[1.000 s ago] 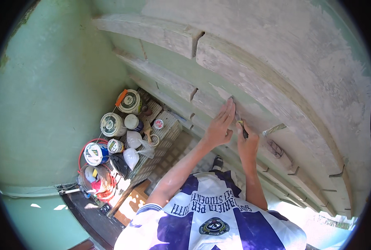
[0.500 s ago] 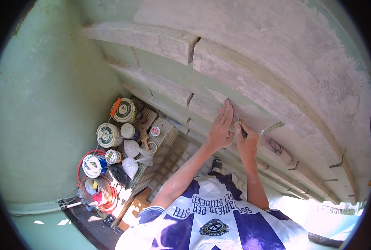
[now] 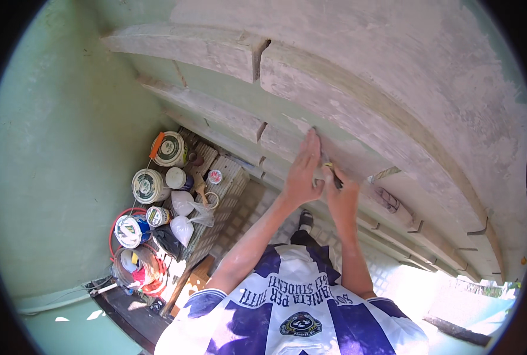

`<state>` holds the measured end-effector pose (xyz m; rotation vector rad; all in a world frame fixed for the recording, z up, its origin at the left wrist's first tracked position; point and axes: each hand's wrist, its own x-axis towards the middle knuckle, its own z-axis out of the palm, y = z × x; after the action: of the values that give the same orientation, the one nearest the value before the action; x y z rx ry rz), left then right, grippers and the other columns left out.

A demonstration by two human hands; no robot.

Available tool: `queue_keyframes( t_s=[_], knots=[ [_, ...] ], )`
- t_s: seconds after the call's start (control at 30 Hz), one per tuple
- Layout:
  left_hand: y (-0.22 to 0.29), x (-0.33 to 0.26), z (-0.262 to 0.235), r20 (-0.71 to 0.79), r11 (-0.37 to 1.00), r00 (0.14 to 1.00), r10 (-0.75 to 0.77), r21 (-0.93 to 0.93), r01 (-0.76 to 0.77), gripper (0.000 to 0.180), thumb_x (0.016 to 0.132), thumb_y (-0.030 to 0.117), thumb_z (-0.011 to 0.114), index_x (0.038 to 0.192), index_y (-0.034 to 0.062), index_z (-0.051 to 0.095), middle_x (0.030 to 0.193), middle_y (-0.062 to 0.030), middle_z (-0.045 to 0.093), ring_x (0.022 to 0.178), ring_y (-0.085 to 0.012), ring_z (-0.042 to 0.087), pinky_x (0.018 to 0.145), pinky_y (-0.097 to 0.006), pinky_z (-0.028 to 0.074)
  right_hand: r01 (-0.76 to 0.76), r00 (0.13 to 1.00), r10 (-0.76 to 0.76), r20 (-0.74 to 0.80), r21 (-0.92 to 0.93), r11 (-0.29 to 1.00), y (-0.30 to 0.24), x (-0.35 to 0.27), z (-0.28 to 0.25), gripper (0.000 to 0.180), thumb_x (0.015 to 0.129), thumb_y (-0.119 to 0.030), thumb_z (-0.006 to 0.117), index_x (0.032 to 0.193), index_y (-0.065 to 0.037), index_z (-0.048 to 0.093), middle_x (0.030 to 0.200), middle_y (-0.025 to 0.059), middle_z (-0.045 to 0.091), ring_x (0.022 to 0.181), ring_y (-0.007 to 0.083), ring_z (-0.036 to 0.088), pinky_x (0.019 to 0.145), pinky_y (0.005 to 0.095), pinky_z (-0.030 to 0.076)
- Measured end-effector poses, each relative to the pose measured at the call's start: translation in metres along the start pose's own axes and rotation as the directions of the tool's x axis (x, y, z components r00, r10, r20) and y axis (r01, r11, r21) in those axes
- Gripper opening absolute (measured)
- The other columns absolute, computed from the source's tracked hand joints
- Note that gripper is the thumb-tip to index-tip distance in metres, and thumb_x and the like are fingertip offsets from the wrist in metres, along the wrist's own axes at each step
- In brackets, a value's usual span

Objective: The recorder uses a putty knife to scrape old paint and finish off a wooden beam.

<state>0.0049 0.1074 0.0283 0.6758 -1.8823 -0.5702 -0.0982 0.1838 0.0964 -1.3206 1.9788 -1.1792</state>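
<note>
My left hand (image 3: pixel 304 167) lies flat with its fingers pressed against a pale, worn wooden rail (image 3: pixel 358 163) of a tall slatted structure in front of me. My right hand (image 3: pixel 341 195) is just to its right, closed around a small dark-handled scraper (image 3: pixel 328 165) whose blade touches the same rail beside my left fingers. Both forearms rise from the lower middle, above my blue and white shirt. The blade tip is partly hidden by my left hand.
Far below at the left stand several paint cans and buckets (image 3: pixel 151 186), white plastic bags (image 3: pixel 183 213) and a red hose (image 3: pixel 121 219) on a tiled floor (image 3: pixel 240 207). A green wall (image 3: pixel 56 148) fills the left. Further rails (image 3: pixel 198 50) run above.
The view has shifted slightly, so the rails and cans sit a little differently in the picture. Both hands stay on the same rail with the scraper at nearly the same spot.
</note>
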Motion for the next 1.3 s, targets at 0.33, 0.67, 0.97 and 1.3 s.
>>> queue_keyframes(
  t_s=[0.33,0.67,0.97,1.3],
  knots=[
    [-0.016,0.010,-0.008,-0.112,0.999,0.994,-0.007,0.031,0.010,0.102,0.058,0.003,0.058,0.150,-0.0111,0.018,0.155,-0.0351,0.021,0.146,-0.0495,0.019,0.119,-0.051,0.024,0.199,0.978,-0.204,-0.039,-0.106,0.974,-0.013,0.014,0.023,0.035,0.094,-0.019,0.064,0.121,0.003,0.066,0.089,0.0191,0.074,0.071,0.0140,0.060,0.072,0.0320,0.051],
    [-0.010,0.002,0.000,0.006,1.000,1.000,0.002,0.026,-0.002,0.094,0.064,0.007,0.055,0.149,-0.0112,0.020,0.155,-0.0335,0.022,0.146,-0.0473,0.021,0.120,-0.051,0.023,0.087,0.989,-0.104,-0.107,-0.158,0.984,0.002,0.000,0.014,0.027,0.091,-0.018,0.066,0.110,0.001,0.071,0.088,0.0261,0.070,0.073,0.0406,0.065,0.075,0.0372,0.052],
    [-0.014,-0.001,0.001,0.005,0.998,1.000,0.023,0.055,-0.024,0.091,0.068,0.009,0.055,0.149,-0.0119,0.020,0.156,-0.0332,0.021,0.146,-0.0459,0.022,0.119,-0.051,0.023,0.085,0.986,-0.095,-0.137,-0.078,0.993,-0.009,-0.004,0.016,0.030,0.093,-0.021,0.066,0.109,0.004,0.070,0.086,0.0271,0.069,0.076,0.0335,0.066,0.077,0.0364,0.051],
    [-0.017,0.000,-0.007,0.048,0.992,0.999,0.014,0.124,-0.020,0.096,0.066,0.008,0.057,0.149,-0.0124,0.016,0.156,-0.0331,0.021,0.147,-0.0447,0.021,0.120,-0.051,0.021,0.203,0.963,-0.211,-0.168,-0.063,0.977,0.013,0.000,0.029,0.032,0.093,-0.023,0.067,0.109,0.004,0.070,0.076,0.0267,0.066,0.062,0.0365,0.059,0.067,0.0406,0.049]
  ],
)
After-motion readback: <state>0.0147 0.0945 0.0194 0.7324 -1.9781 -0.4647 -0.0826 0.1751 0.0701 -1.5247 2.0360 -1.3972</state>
